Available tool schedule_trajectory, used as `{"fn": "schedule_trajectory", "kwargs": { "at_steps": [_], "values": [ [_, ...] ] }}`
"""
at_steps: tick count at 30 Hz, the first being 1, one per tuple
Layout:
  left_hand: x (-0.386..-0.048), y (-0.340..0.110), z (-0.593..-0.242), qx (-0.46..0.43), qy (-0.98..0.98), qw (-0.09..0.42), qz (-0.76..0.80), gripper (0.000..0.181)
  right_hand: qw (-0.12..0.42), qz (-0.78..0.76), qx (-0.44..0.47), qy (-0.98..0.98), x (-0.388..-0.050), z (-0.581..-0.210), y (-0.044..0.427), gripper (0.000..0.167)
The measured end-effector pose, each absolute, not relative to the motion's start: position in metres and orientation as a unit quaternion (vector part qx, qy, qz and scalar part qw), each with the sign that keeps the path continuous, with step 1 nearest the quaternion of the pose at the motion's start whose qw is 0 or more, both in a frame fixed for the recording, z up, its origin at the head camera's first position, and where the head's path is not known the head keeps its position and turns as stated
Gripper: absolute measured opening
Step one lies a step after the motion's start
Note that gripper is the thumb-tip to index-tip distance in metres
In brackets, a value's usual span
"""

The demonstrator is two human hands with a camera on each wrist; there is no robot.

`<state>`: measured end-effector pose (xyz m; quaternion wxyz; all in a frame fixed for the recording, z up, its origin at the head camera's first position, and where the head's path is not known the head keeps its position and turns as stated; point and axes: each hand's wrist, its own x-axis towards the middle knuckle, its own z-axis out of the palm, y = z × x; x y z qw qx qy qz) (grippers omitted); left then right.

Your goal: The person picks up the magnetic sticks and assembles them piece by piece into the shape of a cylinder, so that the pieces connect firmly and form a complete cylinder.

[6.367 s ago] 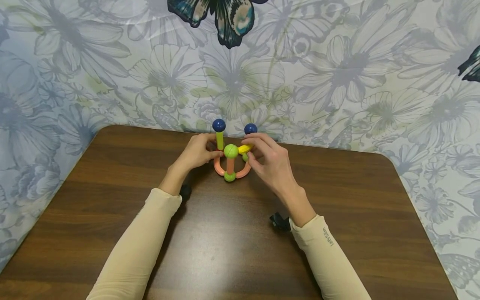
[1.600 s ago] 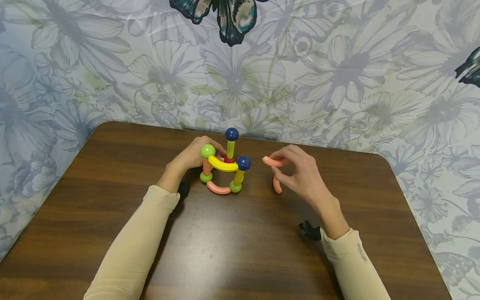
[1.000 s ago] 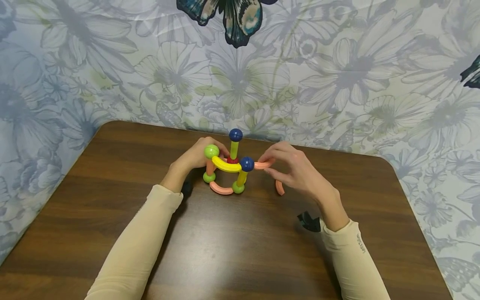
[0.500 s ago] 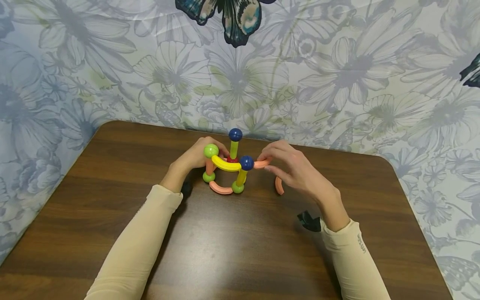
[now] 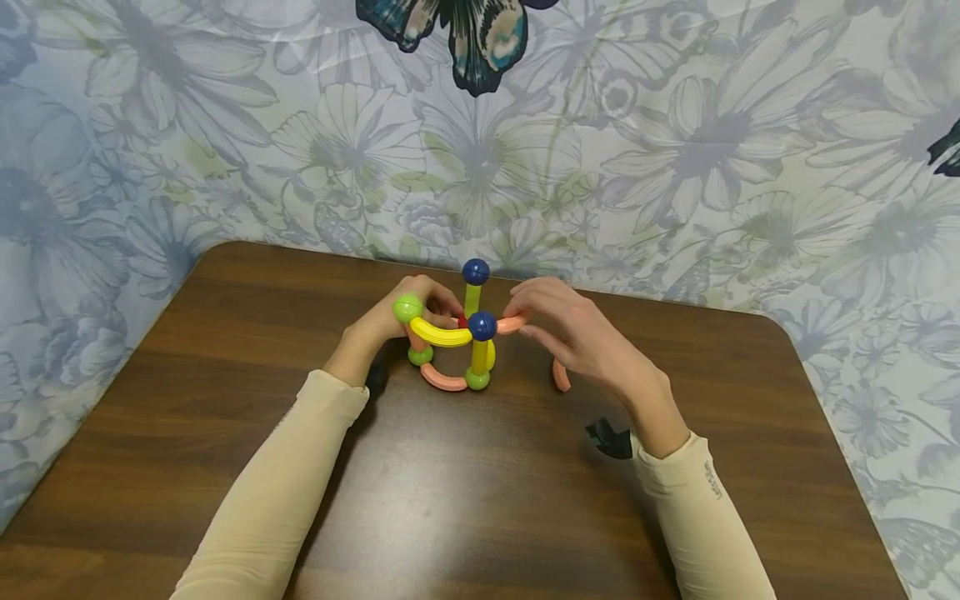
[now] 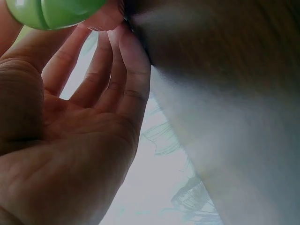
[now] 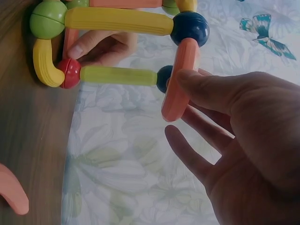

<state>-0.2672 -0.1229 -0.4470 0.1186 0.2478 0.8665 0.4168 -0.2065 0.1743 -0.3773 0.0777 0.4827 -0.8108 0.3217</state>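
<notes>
A magnetic ball-and-stick structure [image 5: 442, 335] stands on the table, with a ring of curved sticks at its base. Behind its left side, my left hand [image 5: 397, 307] grips it low, thumb beside the red ball [image 7: 70, 72]; the far fingertips are hidden. Between thumb and fingers, my right hand [image 5: 588, 329] pinches a pink curved stick [image 7: 180, 79]. One end of that stick touches the front blue ball [image 5: 482, 326] atop a yellow upright. Farther back, another blue ball [image 5: 476, 272] tops a lime stick [image 5: 472, 298]. A green ball [image 6: 56, 11] shows above the left palm.
A loose pink curved stick [image 5: 561, 376] lies on the brown table [image 5: 480, 483], below the right hand. Right behind the table's back edge is a floral-patterned wall [image 5: 675, 167]. Dark straps or mounts [image 5: 609, 439] sit at the wrists.
Since 6.4 s ago the structure has been turned. The right hand has brought a pink curved stick leftward to the blue ball. Most recently, the structure's upper green and blue balls shifted slightly left.
</notes>
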Motion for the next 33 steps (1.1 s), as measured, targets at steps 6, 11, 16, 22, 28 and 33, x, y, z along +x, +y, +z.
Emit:
{"fn": "schedule_trajectory", "kwargs": {
  "at_steps": [6, 11, 16, 22, 28, 33],
  "values": [
    [-0.264, -0.120, -0.439, 0.232, 0.869, 0.128, 0.418, 0.017, 0.077, 0.325, 0.489, -0.806, -0.208, -0.378, 0.170, 0.025],
    [-0.266, -0.120, -0.441, 0.229, 0.866, 0.138, 0.422, 0.019, 0.080, 0.322, 0.484, -0.809, -0.207, -0.379, 0.172, 0.026],
    [-0.270, -0.123, -0.449, 0.234, 0.867, 0.134, 0.419, 0.017, 0.089, 0.311, 0.480, -0.816, -0.206, -0.382, 0.173, 0.025],
    [-0.269, -0.124, -0.449, 0.241, 0.864, 0.129, 0.422, 0.017, 0.068, 0.305, 0.463, -0.830, -0.204, -0.380, 0.173, 0.025],
    [-0.268, -0.125, -0.447, 0.236, 0.865, 0.129, 0.424, 0.014, 0.012, 0.322, 0.433, -0.842, -0.202, -0.380, 0.172, 0.022],
    [-0.267, -0.125, -0.446, 0.232, 0.867, 0.133, 0.422, 0.014, -0.006, 0.346, 0.430, -0.834, -0.200, -0.380, 0.171, 0.022]
  ]
}}
